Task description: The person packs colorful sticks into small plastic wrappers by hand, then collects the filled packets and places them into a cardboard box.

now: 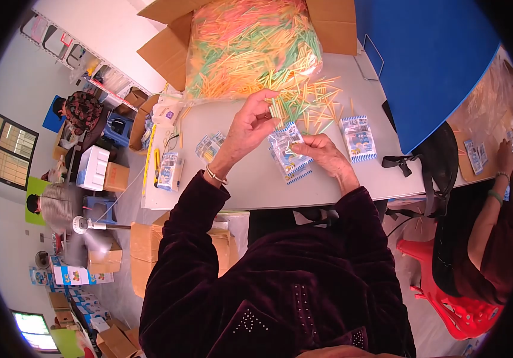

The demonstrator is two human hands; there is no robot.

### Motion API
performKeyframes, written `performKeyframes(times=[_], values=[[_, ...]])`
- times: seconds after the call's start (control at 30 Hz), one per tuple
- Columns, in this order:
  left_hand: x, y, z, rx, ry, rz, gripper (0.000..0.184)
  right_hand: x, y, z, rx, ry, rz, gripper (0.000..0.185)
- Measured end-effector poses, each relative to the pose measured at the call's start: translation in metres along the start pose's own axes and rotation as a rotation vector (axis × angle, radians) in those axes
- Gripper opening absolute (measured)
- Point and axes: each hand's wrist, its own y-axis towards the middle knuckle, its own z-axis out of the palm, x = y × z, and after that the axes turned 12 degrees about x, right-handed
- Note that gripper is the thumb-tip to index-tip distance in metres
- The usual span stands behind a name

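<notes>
My left hand (pixel 249 130) pinches a small bunch of yellow and green sticks (pixel 276 109) just above a blue-and-white printed packet (pixel 286 143). At that packet's right side, my right hand (pixel 322 154) has its fingers closed on it. Another similar packet (pixel 299 174) lies partly under it on the table. Loose coloured sticks (pixel 319 101) spread behind my hands, spilling from a large plastic-lined cardboard box (pixel 173 53) full of them. A stack of packets (pixel 358 138) lies to the right, and more packets (pixel 210 146) lie beside my left wrist.
At the table's left end are a packet stack (pixel 170 170), a yellow cutter (pixel 157 162) and scissors (pixel 171 138). A blue panel (pixel 424 59) and black bag (pixel 438 167) stand right. A co-worker's arm (pixel 489 221) is at far right; other people work at left.
</notes>
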Motion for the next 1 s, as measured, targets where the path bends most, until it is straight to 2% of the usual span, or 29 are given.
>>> performKeyframes(times=[0.13, 0.2, 0.4, 0.5, 0.6, 0.7, 1.0], values=[[-0.003, -0.003, -0.003, 0.037, 0.067, -0.062, 0.042, 0.003, -0.001, 0.002, 0.003, -0.015, -0.041, 0.025], [-0.002, -0.004, -0.003, -0.019, 0.214, -0.038, 0.036, 0.007, -0.002, 0.004, -0.007, 0.022, -0.011, 0.027], [0.001, -0.009, -0.005, -0.042, 0.027, -0.186, 0.028, 0.009, -0.003, 0.008, -0.016, 0.022, -0.021, 0.028], [0.005, -0.009, -0.002, -0.094, 0.035, -0.126, 0.018, 0.008, -0.003, 0.010, -0.021, 0.021, -0.042, 0.028], [0.009, -0.012, -0.007, -0.104, 0.093, -0.155, 0.014, 0.009, -0.002, 0.009, -0.038, -0.028, -0.023, 0.028], [0.002, -0.013, -0.007, -0.133, -0.008, -0.194, 0.012, 0.005, -0.001, 0.008, -0.072, -0.019, -0.071, 0.027], [-0.004, -0.011, 0.001, -0.274, -0.040, -0.248, 0.017, 0.003, 0.000, 0.007, -0.120, -0.053, -0.050, 0.026]])
